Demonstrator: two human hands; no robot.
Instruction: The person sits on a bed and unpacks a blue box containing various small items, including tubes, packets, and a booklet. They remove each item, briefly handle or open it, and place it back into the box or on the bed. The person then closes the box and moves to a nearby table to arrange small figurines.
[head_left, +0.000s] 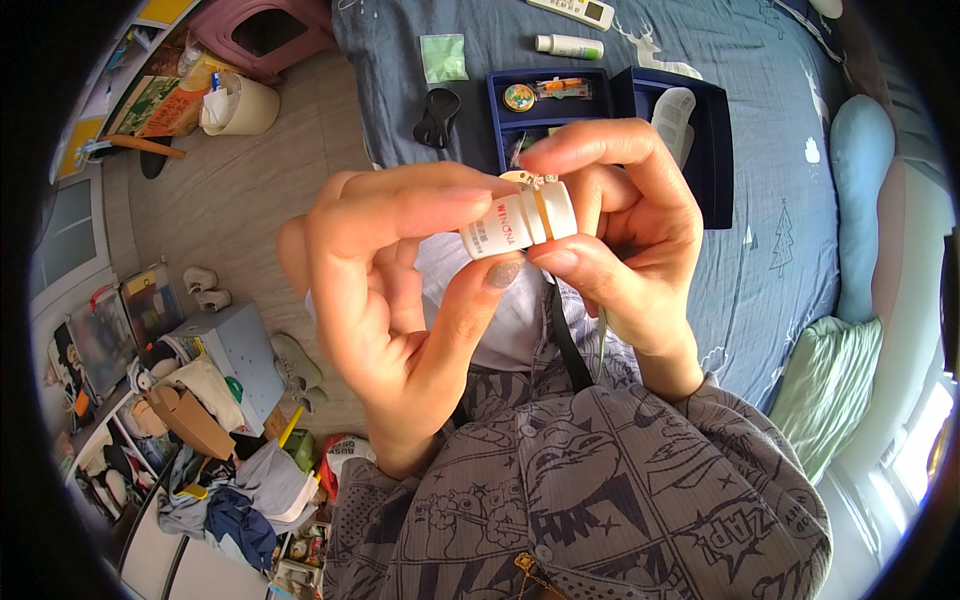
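Observation:
A small white bottle (496, 226) with the Winona brand name on it is held up in front of my chest, tilted on its side. My left hand (397, 300) pinches its body between thumb and fingers. At the other end sits a white ribbed cap (561, 208), an amber band showing beside it. My right hand (637, 240) has its thumb against the cap's lower edge and a finger behind it, while the index finger arches above. A thin green strip (602, 341) shows below my right hand; I cannot tell whether it is held.
Beyond my hands, a bed (757, 300) bears a dark blue divided box (551, 122), another dark blue box (709, 180), a white tube (570, 46), a green packet (443, 58), a black strap (437, 118) and a remote control (576, 10). A waste bin (251, 112) stands left.

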